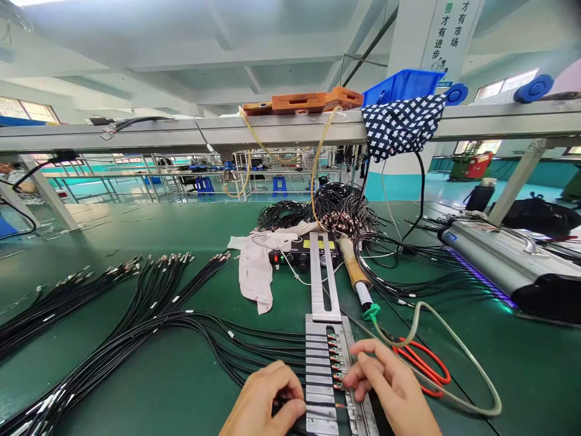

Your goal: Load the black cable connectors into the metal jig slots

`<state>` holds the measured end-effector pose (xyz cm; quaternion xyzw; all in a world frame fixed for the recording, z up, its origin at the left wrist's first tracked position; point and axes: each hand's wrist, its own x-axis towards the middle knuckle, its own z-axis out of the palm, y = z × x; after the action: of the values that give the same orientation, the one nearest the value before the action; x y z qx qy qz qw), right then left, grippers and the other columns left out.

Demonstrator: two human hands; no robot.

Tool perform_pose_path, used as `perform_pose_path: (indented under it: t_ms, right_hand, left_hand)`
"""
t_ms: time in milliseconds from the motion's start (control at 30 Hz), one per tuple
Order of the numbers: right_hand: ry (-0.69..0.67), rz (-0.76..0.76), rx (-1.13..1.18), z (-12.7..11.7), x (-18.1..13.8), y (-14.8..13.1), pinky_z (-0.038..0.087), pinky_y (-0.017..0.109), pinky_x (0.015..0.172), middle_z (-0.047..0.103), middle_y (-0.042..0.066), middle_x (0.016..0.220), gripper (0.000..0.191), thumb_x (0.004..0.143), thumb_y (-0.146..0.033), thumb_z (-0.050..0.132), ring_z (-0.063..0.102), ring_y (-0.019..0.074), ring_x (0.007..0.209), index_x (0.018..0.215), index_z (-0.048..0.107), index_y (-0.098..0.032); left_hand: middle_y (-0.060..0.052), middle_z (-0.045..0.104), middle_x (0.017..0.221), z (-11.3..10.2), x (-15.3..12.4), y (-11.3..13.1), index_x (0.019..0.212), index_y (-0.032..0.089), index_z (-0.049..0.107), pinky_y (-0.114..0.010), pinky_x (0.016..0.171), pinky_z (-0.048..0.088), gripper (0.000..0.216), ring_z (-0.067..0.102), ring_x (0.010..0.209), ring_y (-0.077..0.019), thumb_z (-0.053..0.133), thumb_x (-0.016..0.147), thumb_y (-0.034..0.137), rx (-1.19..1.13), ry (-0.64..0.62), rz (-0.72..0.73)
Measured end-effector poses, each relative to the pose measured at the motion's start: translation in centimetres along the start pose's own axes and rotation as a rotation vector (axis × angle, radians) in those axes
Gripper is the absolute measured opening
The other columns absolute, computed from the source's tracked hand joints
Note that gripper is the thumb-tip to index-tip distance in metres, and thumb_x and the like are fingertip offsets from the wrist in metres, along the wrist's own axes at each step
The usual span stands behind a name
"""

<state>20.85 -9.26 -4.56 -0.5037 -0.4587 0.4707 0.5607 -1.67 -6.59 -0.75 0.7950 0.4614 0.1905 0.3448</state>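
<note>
Black cables (pixel 254 350), roughly seven, are crossing one metal jig (pixel 316 348) at the counter's (pixel 136 254) near edge; left hand (pixel 265 402) and right hand (pixel 390 387) are pinching one.

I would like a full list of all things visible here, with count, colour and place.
metal jig: one, silver, front centre
black cables: many, black, fanned at left, ends laid in the jig
cable coils: several, black, behind centre
soldering iron: one, tan handle, right of the jig
control box: one, black, behind the jig
white cloth: one, left of the box
scissors: one, red handles, right of the jig
metal housing: one, silver, far right
bin: one, blue, upper shelf
dotted cloth: one, dark blue and white, hanging from the shelf
table: one, green
left hand: pinches one cable at the jig
right hand: fingers touch cable ends
</note>
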Motion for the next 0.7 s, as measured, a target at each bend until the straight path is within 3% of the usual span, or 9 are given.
perform_pose_path:
  t_ms: [200,367,500,700]
  right_hand:
    - [0.157,-0.074,-0.081,-0.5,-0.3,0.0,0.047,0.028,0.06,0.07,0.003,0.068,0.052,0.087,-0.072,0.055,0.056,0.0165,0.054,0.094,0.059,-0.021]
    - [0.172,-0.069,-0.086,-0.1,-0.8,-0.6,0.046,0.027,0.056,0.069,0.003,0.065,0.053,0.086,-0.074,0.056,0.055,0.0164,0.053,0.092,0.061,-0.021]
    - [0.168,-0.078,-0.097,-0.2,-1.0,-0.8,0.046,0.026,0.056,0.069,0.002,0.065,0.052,0.087,-0.073,0.055,0.056,0.0156,0.053,0.092,0.061,-0.021]
    - [0.187,-0.115,-0.114,-0.2,-1.3,-0.7,0.047,0.025,0.054,0.069,0.002,0.065,0.048,0.089,-0.069,0.055,0.055,0.0156,0.052,0.091,0.061,-0.022]
  left_hand:
    - [-0.002,0.059,0.09,1.1,0.0,-1.8,0.087,0.02,0.052,-0.029,0.078,0.045,0.016,0.054,0.084,-0.0184,0.043,0.097,0.012,0.24,0.135,0.338]
    - [-0.004,0.057,0.091,1.6,0.2,-2.1,0.091,0.019,0.049,-0.032,0.08,0.047,0.02,0.053,0.083,-0.0198,0.034,0.1,0.009,0.437,0.19,0.471]
    - [-0.005,0.058,0.088,1.7,0.3,-2.2,0.091,0.018,0.05,-0.028,0.074,0.049,0.029,0.053,0.078,-0.0189,0.025,0.106,0.021,0.571,0.19,0.596]
    - [-0.005,0.061,0.078,1.7,0.8,-1.7,0.09,0.015,0.055,-0.028,0.064,0.046,0.042,0.053,0.068,-0.0181,0.017,0.106,0.017,0.717,0.369,0.788]
